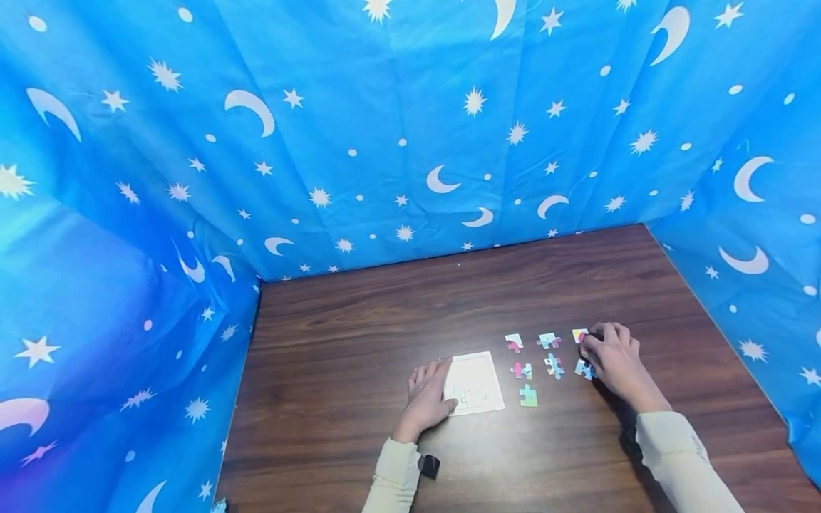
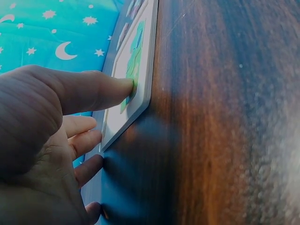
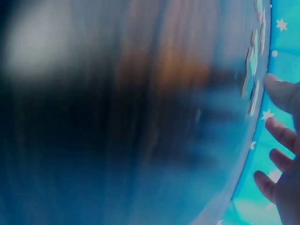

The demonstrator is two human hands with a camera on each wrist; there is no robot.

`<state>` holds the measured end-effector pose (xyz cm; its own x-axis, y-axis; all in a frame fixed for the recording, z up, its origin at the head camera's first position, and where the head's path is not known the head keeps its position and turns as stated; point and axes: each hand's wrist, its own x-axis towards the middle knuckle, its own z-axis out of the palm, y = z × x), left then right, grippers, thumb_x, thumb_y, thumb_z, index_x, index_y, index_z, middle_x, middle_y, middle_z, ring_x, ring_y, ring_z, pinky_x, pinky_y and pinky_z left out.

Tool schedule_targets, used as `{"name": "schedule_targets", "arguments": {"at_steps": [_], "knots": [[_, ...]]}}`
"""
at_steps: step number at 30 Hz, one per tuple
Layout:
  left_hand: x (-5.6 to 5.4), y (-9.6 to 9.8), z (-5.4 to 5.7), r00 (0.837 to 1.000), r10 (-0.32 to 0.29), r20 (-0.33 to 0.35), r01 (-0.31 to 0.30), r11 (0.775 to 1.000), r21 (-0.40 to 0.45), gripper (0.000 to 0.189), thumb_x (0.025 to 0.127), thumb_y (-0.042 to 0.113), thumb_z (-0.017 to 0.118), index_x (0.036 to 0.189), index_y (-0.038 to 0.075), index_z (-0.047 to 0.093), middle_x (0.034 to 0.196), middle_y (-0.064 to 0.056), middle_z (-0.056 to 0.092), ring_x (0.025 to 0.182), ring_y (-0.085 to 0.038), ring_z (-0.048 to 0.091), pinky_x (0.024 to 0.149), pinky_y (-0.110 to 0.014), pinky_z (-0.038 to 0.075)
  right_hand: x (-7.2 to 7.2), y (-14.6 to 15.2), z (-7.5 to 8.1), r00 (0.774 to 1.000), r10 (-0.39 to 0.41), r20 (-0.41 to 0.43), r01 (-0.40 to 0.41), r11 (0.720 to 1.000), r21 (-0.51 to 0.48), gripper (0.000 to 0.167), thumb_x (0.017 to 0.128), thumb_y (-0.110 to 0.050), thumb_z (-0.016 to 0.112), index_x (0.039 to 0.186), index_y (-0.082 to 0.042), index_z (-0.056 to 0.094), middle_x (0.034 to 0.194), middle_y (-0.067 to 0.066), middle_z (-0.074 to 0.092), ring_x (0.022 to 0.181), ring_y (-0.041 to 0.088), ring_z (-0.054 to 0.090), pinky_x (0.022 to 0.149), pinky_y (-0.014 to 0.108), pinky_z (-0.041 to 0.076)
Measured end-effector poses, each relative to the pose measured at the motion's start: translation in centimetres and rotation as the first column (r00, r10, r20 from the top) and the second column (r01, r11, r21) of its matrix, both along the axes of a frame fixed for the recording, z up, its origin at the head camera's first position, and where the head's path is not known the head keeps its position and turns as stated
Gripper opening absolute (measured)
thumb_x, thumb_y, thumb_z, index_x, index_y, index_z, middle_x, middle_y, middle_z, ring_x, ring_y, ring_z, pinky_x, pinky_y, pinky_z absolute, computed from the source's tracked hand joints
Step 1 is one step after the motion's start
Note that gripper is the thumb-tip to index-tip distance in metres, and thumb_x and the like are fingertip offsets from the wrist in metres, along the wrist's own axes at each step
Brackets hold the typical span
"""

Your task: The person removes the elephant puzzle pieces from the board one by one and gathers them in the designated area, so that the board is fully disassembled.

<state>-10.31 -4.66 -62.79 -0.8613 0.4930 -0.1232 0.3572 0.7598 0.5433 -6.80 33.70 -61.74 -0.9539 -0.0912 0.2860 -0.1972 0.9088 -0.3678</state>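
Note:
My left hand (image 1: 423, 399) lies at the left edge of a white square puzzle tray (image 1: 471, 367). Its thumb presses on fitted green puzzle pieces (image 2: 133, 70) along the tray's near side, while the other fingers rest loosely at the tray's edge. Over the right end of the loose pieces hovers my right hand (image 1: 617, 360), its fingers loosely bent and parted in the right wrist view. Its fingertips overlap a yellow and pink puzzle piece (image 1: 579, 334) in the head view. A blue puzzle piece (image 1: 584, 368) lies just below them, partly hidden by the hand.
Between tray and right hand, loose pieces lie in rows, among them a red and white piece (image 1: 514, 343), a blue-patterned piece (image 1: 554, 366) and a green piece (image 1: 529, 396). The brown wooden table (image 1: 333, 342) meets a blue star-and-moon curtain (image 1: 385, 142) behind and at both sides.

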Motion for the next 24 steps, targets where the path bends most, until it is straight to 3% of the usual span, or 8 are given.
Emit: {"name": "schedule_targets", "arguments": {"at_steps": [4,10,16,19,24], "knots": [[0.1,0.0,-0.1,1.000,0.006,0.007,-0.006,1.000,0.002,0.085,0.081,0.017,0.078,0.155,0.008,0.038,0.149,-0.013,0.045,0.132,-0.035,0.039,0.111,-0.063,0.022,0.0,-2.1,0.4,0.999,0.015,-0.043,-0.018,0.998,-0.061,0.015,0.083,-0.002,0.076,0.081,-0.008,0.063,0.110,0.028,0.054,0.111,0.057,0.040,0.078,0.071,0.032],[-0.1,0.0,0.1,1.000,0.015,0.024,-0.015,1.000,0.002,0.084,0.082,0.016,0.076,0.156,0.008,0.037,0.148,-0.015,0.045,0.134,-0.036,0.038,0.111,-0.062,0.022,-0.3,-8.2,0.4,0.976,0.163,-0.142,-0.176,0.981,-0.083,0.014,0.079,-0.013,0.081,0.085,-0.008,0.069,0.108,0.022,0.060,0.107,0.050,0.046,0.081,0.065,0.036],[-0.1,0.0,0.4,1.000,0.018,0.012,-0.018,1.000,-0.008,0.084,0.081,0.018,0.077,0.155,0.009,0.039,0.148,-0.012,0.046,0.134,-0.034,0.039,0.112,-0.061,0.022,0.0,-15.3,0.1,0.962,0.272,-0.017,-0.272,0.958,-0.087,0.031,0.078,-0.023,0.085,0.102,-0.007,0.075,0.116,0.019,0.059,0.117,0.045,0.045,0.088,0.060,0.036],[-0.1,-0.1,0.3,1.000,0.014,0.001,-0.014,1.000,-0.007,0.084,0.080,0.018,0.077,0.155,0.009,0.040,0.148,-0.011,0.046,0.133,-0.034,0.039,0.111,-0.061,0.024,0.4,-16.9,-0.4,0.959,0.283,0.033,-0.280,0.957,-0.070,0.029,0.075,-0.024,0.087,0.096,-0.008,0.075,0.116,0.016,0.058,0.120,0.045,0.044,0.089,0.061,0.036],[-0.1,-0.1,0.1,1.000,0.014,-0.012,-0.014,1.000,-0.002,0.084,0.080,0.018,0.077,0.155,0.009,0.039,0.148,-0.011,0.046,0.132,-0.034,0.040,0.110,-0.061,0.024,0.5,-17.8,-0.7,0.959,0.279,0.043,-0.276,0.959,-0.068,0.024,0.072,-0.024,0.089,0.084,-0.012,0.073,0.114,0.015,0.059,0.120,0.048,0.044,0.094,0.068,0.032]]}}
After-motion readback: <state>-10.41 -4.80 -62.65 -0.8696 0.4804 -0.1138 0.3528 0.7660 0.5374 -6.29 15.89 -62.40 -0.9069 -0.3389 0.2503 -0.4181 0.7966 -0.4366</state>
